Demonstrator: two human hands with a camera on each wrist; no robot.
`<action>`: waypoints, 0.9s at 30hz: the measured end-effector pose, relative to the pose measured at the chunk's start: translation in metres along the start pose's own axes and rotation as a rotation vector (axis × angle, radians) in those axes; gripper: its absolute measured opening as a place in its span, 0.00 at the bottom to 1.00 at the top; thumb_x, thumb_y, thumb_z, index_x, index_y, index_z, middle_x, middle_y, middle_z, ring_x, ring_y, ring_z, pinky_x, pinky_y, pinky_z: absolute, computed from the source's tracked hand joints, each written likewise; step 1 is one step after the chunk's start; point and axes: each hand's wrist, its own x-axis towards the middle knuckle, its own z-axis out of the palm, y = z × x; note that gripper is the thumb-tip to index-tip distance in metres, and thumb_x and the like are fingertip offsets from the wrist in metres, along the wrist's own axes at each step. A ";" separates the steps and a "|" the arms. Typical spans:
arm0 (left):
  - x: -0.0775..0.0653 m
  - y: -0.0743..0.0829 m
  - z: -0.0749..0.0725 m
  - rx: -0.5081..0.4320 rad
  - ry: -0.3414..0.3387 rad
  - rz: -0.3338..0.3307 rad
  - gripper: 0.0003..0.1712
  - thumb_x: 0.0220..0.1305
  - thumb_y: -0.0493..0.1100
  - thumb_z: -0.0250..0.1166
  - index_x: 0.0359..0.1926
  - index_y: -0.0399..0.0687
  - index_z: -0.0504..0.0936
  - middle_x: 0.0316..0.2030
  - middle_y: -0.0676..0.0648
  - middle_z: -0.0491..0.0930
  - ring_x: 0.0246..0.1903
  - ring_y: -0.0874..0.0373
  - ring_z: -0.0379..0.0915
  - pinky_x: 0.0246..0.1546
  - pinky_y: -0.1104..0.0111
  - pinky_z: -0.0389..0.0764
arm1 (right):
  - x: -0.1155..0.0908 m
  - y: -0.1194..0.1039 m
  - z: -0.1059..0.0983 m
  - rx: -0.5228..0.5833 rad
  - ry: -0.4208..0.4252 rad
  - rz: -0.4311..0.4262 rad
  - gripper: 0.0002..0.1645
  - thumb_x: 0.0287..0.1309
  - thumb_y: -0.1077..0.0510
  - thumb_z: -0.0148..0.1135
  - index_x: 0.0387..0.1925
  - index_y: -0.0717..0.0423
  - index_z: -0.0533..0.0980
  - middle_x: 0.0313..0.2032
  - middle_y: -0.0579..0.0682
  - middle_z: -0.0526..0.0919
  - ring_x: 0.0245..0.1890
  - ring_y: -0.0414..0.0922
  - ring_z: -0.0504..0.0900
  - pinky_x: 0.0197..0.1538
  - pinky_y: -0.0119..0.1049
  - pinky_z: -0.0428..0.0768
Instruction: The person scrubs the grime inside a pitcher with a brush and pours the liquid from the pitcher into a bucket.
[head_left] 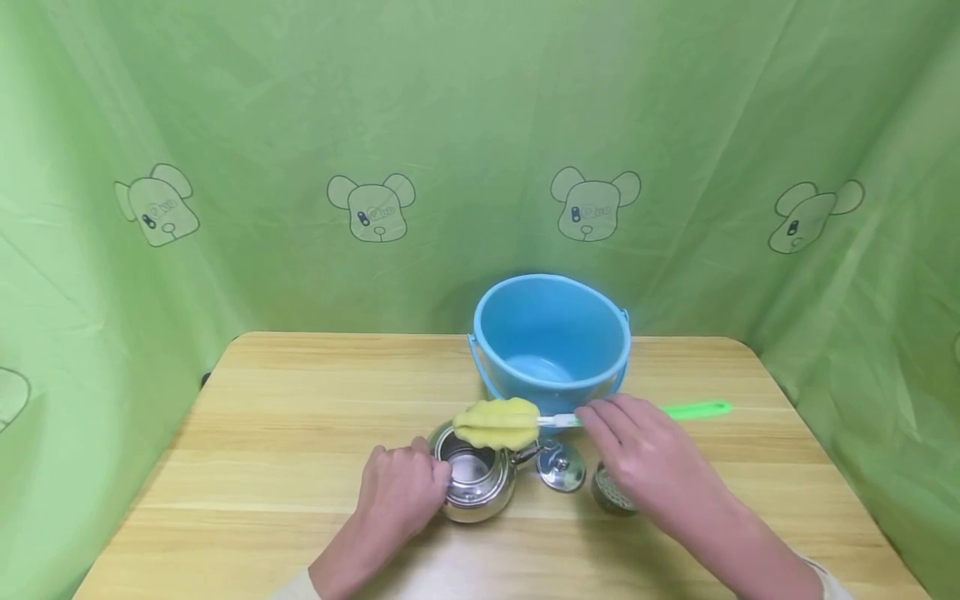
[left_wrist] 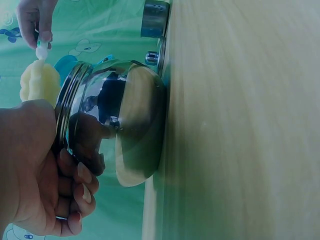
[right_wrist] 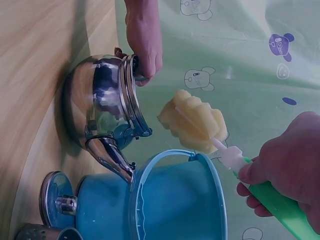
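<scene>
A shiny steel teapot (head_left: 480, 498) stands upright and lidless on the table. My left hand (head_left: 405, 487) grips it at the side opposite the spout (right_wrist: 111, 157), fingers curled, thumb near the rim; the handle itself is hidden. In my right hand (head_left: 637, 442) is a sponge brush with a yellow head (head_left: 497, 423) and a green handle (head_left: 697, 410). The sponge hovers over the pot's mouth, outside it, as the right wrist view shows a gap between them. The steel lid (head_left: 561, 468) lies on the table just right of the spout.
A blue bucket (head_left: 551, 383) with a side handle stands behind the teapot. A perforated steel strainer (head_left: 611, 492) sits right of the lid, partly under my right hand. Green printed curtains (head_left: 480, 125) surround the wooden table (head_left: 315, 400) at the back and sides.
</scene>
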 end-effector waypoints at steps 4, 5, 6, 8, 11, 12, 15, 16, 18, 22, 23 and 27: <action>0.000 0.001 0.000 -0.007 -0.003 -0.001 0.22 0.69 0.48 0.52 0.16 0.54 0.62 0.15 0.53 0.61 0.14 0.59 0.54 0.23 0.68 0.54 | -0.003 0.001 -0.001 0.008 -0.029 0.029 0.21 0.56 0.72 0.55 0.51 0.72 0.80 0.45 0.64 0.88 0.45 0.55 0.87 0.48 0.45 0.87; 0.000 0.001 0.000 -0.010 -0.003 -0.001 0.22 0.69 0.47 0.52 0.16 0.54 0.62 0.15 0.53 0.61 0.14 0.59 0.54 0.23 0.68 0.54 | -0.004 0.002 -0.002 0.010 -0.035 0.037 0.21 0.56 0.72 0.55 0.51 0.71 0.80 0.45 0.63 0.88 0.45 0.55 0.87 0.48 0.45 0.87; 0.000 0.001 0.000 -0.012 -0.001 -0.001 0.22 0.69 0.47 0.52 0.16 0.54 0.62 0.15 0.53 0.61 0.15 0.59 0.54 0.23 0.68 0.54 | -0.005 0.002 -0.002 0.011 -0.035 0.042 0.20 0.56 0.72 0.55 0.51 0.71 0.80 0.44 0.63 0.88 0.45 0.54 0.87 0.48 0.45 0.87; 0.000 0.001 0.000 -0.016 0.003 -0.002 0.22 0.68 0.47 0.52 0.16 0.54 0.61 0.14 0.53 0.61 0.15 0.59 0.53 0.23 0.69 0.54 | -0.006 0.002 -0.002 0.012 -0.026 0.047 0.20 0.56 0.72 0.55 0.51 0.70 0.80 0.44 0.63 0.88 0.44 0.54 0.87 0.48 0.45 0.87; 0.000 0.000 0.000 -0.018 0.008 -0.001 0.22 0.68 0.47 0.52 0.16 0.55 0.61 0.14 0.54 0.61 0.15 0.59 0.52 0.23 0.69 0.53 | -0.007 0.003 -0.001 0.019 -0.005 0.047 0.19 0.58 0.72 0.53 0.50 0.70 0.81 0.43 0.62 0.88 0.44 0.53 0.87 0.47 0.44 0.87; 0.000 0.000 0.000 -0.015 0.009 0.001 0.22 0.68 0.46 0.52 0.15 0.55 0.61 0.15 0.54 0.61 0.15 0.60 0.52 0.23 0.69 0.53 | -0.008 0.003 -0.001 0.021 0.002 0.048 0.19 0.58 0.71 0.52 0.50 0.70 0.81 0.43 0.62 0.88 0.44 0.53 0.87 0.47 0.44 0.87; -0.001 0.000 0.000 -0.013 0.009 0.003 0.22 0.68 0.46 0.52 0.15 0.55 0.61 0.15 0.54 0.61 0.14 0.60 0.52 0.23 0.69 0.53 | -0.009 0.004 0.000 0.032 0.016 0.055 0.19 0.62 0.70 0.49 0.50 0.69 0.81 0.43 0.61 0.89 0.44 0.53 0.87 0.47 0.44 0.87; 0.000 0.000 0.000 -0.012 0.007 0.004 0.22 0.68 0.46 0.52 0.15 0.55 0.61 0.15 0.54 0.61 0.14 0.60 0.52 0.23 0.69 0.53 | -0.009 0.004 0.000 0.034 0.019 0.059 0.19 0.65 0.69 0.47 0.50 0.69 0.81 0.43 0.61 0.89 0.44 0.53 0.87 0.47 0.44 0.87; 0.000 0.000 0.000 -0.010 0.003 0.003 0.22 0.68 0.47 0.52 0.15 0.55 0.61 0.15 0.54 0.61 0.14 0.60 0.52 0.23 0.69 0.53 | -0.011 0.005 0.001 0.037 0.029 0.070 0.21 0.72 0.68 0.41 0.49 0.68 0.82 0.43 0.61 0.89 0.43 0.52 0.87 0.46 0.43 0.87; 0.000 0.000 0.000 -0.009 0.005 0.002 0.22 0.68 0.47 0.52 0.15 0.55 0.61 0.14 0.54 0.61 0.15 0.60 0.52 0.23 0.69 0.53 | -0.014 0.007 0.003 0.046 0.054 0.090 0.28 0.81 0.61 0.33 0.47 0.66 0.83 0.41 0.59 0.89 0.41 0.51 0.87 0.45 0.41 0.87; -0.001 0.000 0.001 -0.007 0.010 0.005 0.22 0.68 0.47 0.52 0.15 0.55 0.61 0.14 0.54 0.60 0.14 0.60 0.52 0.23 0.69 0.53 | -0.014 0.008 0.003 0.051 0.056 0.096 0.29 0.81 0.59 0.33 0.47 0.66 0.83 0.41 0.59 0.89 0.41 0.50 0.87 0.44 0.41 0.87; -0.001 -0.001 0.001 -0.007 0.028 0.015 0.22 0.67 0.46 0.52 0.15 0.55 0.60 0.14 0.54 0.60 0.14 0.60 0.51 0.22 0.69 0.52 | -0.018 0.010 0.005 0.080 0.036 0.130 0.31 0.82 0.54 0.32 0.47 0.65 0.83 0.42 0.59 0.89 0.42 0.50 0.87 0.45 0.41 0.88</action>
